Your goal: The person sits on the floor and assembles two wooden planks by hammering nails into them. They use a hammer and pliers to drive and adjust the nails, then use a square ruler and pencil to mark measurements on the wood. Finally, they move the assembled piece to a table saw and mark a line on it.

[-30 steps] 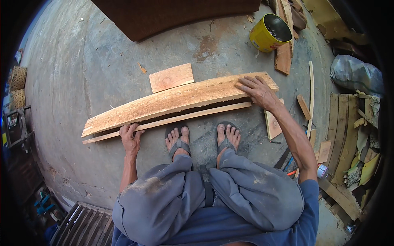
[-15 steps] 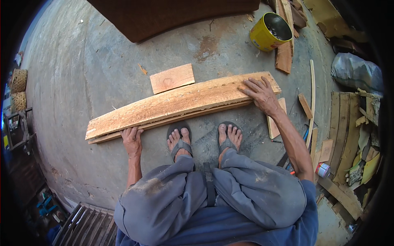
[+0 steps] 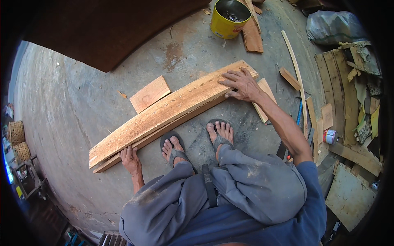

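Note:
A long, rough, curved wooden plank [image 3: 172, 108] lies on top of a second board [image 3: 154, 139], whose edge shows along the near side. My left hand [image 3: 131, 160] grips the near edge close to the left end, fingertips at the gap between the two and thumb against the lower board. Over the right end, my right hand [image 3: 244, 86] holds the upper plank, fingers spread across its top and thumb at its near edge. A short flat wood piece [image 3: 150, 94] lies just beyond the planks. Another offcut [image 3: 265, 100] sits by my right hand.
A yellow bucket [image 3: 223, 28] with small dark bits inside stands far off, beside boards [image 3: 252, 37]. A big brown object [image 3: 94, 28] overhangs the far left. To the right are a thin strip [image 3: 296, 74], a small can [image 3: 330, 136] and scrap wood [image 3: 342, 94]. My sandalled feet [image 3: 221, 133] are near the planks.
The view has turned, so the planks, bucket and my feet appear shifted and the planks slant more steeply. Both hands keep about the same places on the planks.

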`<state>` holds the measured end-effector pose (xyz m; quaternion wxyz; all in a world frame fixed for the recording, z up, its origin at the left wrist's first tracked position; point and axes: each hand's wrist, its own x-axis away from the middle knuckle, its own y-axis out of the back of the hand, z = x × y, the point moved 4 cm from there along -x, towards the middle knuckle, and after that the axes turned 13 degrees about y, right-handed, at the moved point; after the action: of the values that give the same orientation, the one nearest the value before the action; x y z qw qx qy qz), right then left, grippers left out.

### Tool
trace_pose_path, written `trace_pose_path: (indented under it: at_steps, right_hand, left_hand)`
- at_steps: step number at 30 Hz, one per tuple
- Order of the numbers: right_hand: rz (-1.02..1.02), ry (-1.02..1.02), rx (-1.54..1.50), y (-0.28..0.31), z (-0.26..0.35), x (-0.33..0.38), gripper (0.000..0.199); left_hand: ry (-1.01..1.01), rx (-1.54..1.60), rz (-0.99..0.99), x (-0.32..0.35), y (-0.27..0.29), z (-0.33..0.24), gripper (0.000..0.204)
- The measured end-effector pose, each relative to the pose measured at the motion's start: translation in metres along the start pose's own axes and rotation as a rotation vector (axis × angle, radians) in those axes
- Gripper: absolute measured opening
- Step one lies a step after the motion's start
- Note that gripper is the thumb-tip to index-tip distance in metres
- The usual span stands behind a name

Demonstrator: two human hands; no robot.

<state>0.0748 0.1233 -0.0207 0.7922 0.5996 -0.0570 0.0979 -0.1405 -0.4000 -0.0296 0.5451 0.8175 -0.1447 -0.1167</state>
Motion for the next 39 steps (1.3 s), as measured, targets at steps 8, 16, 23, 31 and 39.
trace_pose_path:
  at_steps: [8,16,23,31,39]
  right_hand:
    - [-0.051,0.062,0.039,-0.008,0.002,0.006,0.059]
    - [-0.055,0.068,0.019,-0.006,0.002,0.010,0.057]
    - [-0.072,0.062,-0.003,-0.001,0.003,0.008,0.054]
    - [-0.048,-0.109,0.018,-0.002,0.021,0.006,0.059]
    - [0.084,-0.108,-0.056,0.007,0.026,-0.004,0.070]
  left_hand:
    - [-0.025,-0.053,-0.086,0.000,-0.005,-0.005,0.019]
    - [0.022,-0.031,-0.143,0.004,0.004,-0.020,0.015]
    - [0.055,-0.137,-0.169,0.001,0.002,-0.021,0.016]
    - [0.122,-0.055,-0.138,-0.005,0.004,-0.018,0.013]
    - [0.671,0.123,-0.363,0.007,-0.004,0.039,0.016]
